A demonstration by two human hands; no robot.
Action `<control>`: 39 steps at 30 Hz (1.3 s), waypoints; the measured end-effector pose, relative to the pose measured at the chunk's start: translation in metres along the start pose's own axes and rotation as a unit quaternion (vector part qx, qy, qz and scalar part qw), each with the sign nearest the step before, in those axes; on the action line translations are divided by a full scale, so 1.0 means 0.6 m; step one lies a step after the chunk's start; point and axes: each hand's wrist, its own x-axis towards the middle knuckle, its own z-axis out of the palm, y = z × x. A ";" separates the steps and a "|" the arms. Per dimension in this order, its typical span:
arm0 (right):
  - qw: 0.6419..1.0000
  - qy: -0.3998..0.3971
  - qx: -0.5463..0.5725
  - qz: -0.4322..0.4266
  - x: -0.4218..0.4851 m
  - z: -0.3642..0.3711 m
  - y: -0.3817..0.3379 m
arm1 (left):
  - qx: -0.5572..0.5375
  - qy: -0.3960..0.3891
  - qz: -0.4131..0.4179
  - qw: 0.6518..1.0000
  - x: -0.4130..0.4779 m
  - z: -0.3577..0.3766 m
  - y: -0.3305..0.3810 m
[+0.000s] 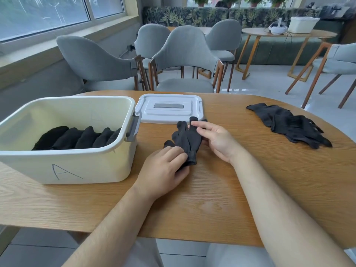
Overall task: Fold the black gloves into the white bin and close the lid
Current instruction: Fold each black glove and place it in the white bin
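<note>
The worktop (212, 199) is a rounded slab with a light wood grain. A white bin (77, 166) marked "A" stands open on its left part, and a row of folded gloves (77, 138) lies inside it. The lid (169, 108) lies flat on the worktop, just beside the bin at its far right corner.

One black glove (187, 140) lies mid-worktop, its fingers pointing towards the lid. The left hand (163, 168) pinches the glove's cuff, with its grip closed on the fabric. The right hand (217, 141) holds the finger end of the same glove between thumb and fingers. A loose pile of gloves (292, 125) lies well apart at the right.

Behind the worktop stand grey padded chairs (185, 54). There is a window (44, 14) at the left and a leaf-patterned bench (192, 16) along the far wall. A second round table (289, 34) carries a white box (302, 24).
</note>
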 end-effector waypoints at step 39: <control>0.970 0.058 -0.228 0.056 -0.021 0.023 -0.005 | -0.041 -0.083 -0.112 0.989 0.017 0.053 -0.006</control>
